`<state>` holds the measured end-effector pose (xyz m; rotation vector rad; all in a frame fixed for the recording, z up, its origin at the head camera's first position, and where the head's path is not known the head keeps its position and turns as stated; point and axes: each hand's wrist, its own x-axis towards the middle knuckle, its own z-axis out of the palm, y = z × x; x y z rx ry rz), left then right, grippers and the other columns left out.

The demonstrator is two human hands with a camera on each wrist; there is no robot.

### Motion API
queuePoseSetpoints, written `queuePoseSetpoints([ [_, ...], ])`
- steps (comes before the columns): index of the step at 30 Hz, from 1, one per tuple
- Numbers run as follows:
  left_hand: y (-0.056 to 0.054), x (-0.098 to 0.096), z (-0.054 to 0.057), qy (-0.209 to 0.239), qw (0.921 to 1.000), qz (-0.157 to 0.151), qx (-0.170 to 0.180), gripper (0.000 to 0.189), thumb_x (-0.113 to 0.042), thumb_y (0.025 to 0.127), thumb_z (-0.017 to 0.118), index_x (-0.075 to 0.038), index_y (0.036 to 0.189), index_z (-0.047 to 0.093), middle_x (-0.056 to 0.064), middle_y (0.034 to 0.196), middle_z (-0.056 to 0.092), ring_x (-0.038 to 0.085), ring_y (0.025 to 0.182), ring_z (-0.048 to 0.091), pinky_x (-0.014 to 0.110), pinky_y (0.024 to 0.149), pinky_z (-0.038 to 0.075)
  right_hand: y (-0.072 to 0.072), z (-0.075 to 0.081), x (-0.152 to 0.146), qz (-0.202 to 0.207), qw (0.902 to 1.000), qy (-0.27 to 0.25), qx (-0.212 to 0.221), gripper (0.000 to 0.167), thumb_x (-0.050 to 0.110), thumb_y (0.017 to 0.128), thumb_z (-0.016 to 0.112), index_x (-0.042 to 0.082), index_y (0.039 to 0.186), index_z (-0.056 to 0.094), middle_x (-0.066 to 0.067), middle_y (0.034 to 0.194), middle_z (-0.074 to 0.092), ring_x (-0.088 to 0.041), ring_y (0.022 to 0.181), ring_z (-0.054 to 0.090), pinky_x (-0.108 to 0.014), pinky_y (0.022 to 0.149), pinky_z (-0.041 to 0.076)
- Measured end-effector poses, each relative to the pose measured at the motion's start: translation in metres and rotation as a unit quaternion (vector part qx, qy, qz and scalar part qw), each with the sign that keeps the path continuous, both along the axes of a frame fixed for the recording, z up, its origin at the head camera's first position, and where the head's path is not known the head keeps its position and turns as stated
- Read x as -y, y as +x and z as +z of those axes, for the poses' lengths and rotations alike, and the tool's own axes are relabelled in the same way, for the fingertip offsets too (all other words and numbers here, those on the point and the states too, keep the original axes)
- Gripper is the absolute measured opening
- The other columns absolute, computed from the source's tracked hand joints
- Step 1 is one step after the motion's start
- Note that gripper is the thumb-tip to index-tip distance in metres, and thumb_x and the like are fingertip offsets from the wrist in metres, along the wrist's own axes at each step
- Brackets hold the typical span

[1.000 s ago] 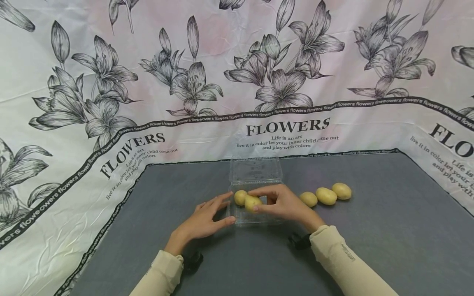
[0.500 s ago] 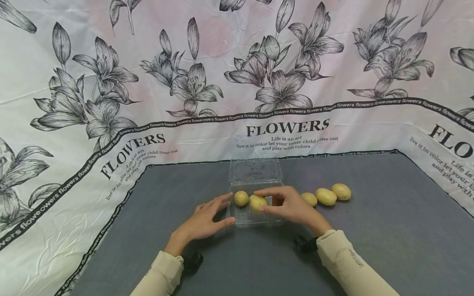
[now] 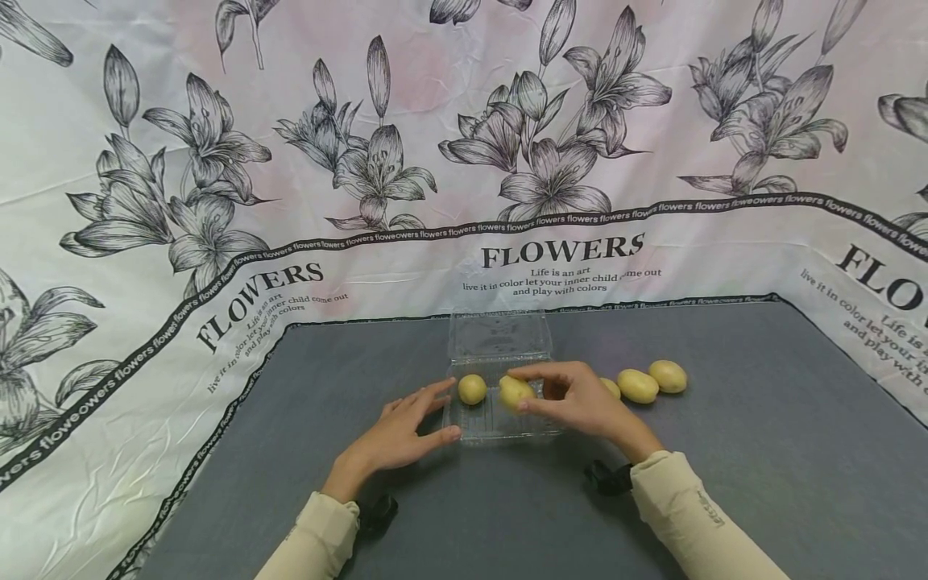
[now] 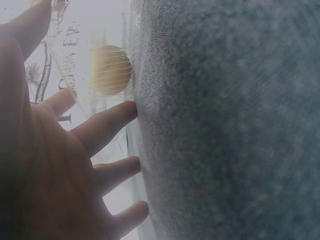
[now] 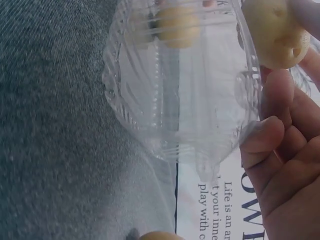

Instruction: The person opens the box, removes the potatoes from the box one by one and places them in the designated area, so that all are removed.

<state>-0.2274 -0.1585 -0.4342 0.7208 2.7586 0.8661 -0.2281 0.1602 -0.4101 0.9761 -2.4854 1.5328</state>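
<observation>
Yellow potato hangs pinched in the right hand over a clear box, left hand splayed alongside.

Head: high behind the fingers, facing forward-down, farthest | wrists: close, palm-side, looking past the fingers | all share: clear container near the fingers

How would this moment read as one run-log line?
left hand: fingers spread beside clear container | right hand: pinching held potato over container | container: lid open, inside potato | table: three more potatoes, right of container
</observation>
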Motion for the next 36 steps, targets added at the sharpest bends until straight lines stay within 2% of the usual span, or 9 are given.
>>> queuePoseSetpoints([
  [7, 0.000, 0.000, 0.000, 0.001, 1.0000, -0.003, -0.002, 0.079, -0.064, 0.096, 0.059, -0.038, 0.162, 0.023, -0.002, 0.158, 0.047, 0.022, 0.148, 0.044, 0.070, 0.117, 0.015, 0.003, 0.004, -0.008, -0.019, 0.9995, 0.015, 0.020, 0.044, 0.021, 0.089, 0.081, 0.017, 0.131, 0.070, -0.007, 0.118, 0.074, -0.005, 0.060, 0.052, -0.026, 0.054, 0.048],
  [14, 0.000, 0.001, 0.000, -0.001, 1.0000, -0.001, -0.001, 0.080, -0.064, 0.096, 0.059, -0.037, 0.162, 0.023, -0.002, 0.159, 0.047, 0.024, 0.149, 0.042, 0.070, 0.117, 0.016, 0.003, 0.003, -0.012, -0.016, 0.9997, 0.006, 0.018, 0.044, 0.018, 0.089, 0.081, 0.014, 0.131, 0.070, -0.003, 0.093, 0.071, -0.005, 0.059, 0.048, -0.026, 0.053, 0.045],
  [23, 0.000, 0.000, 0.001, -0.001, 1.0000, -0.002, -0.001, 0.081, -0.064, 0.095, 0.059, -0.037, 0.162, 0.023, -0.002, 0.158, 0.047, 0.025, 0.150, 0.040, 0.070, 0.117, 0.016, 0.004, 0.003, -0.019, -0.012, 0.9997, -0.006, 0.020, 0.043, 0.014, 0.090, 0.080, 0.011, 0.132, 0.070, -0.011, 0.121, 0.073, -0.003, 0.060, 0.051, -0.025, 0.053, 0.047],
  [36, 0.001, 0.000, 0.001, 0.001, 1.0000, -0.004, 0.001, 0.080, -0.063, 0.096, 0.059, -0.036, 0.162, 0.023, -0.002, 0.159, 0.046, 0.021, 0.147, 0.045, 0.071, 0.118, 0.013, 0.004, 0.002, -0.028, -0.020, 0.9997, -0.005, 0.012, 0.042, 0.013, 0.089, 0.081, 0.010, 0.129, 0.071, -0.010, 0.112, 0.074, -0.004, 0.060, 0.050, -0.024, 0.053, 0.045],
])
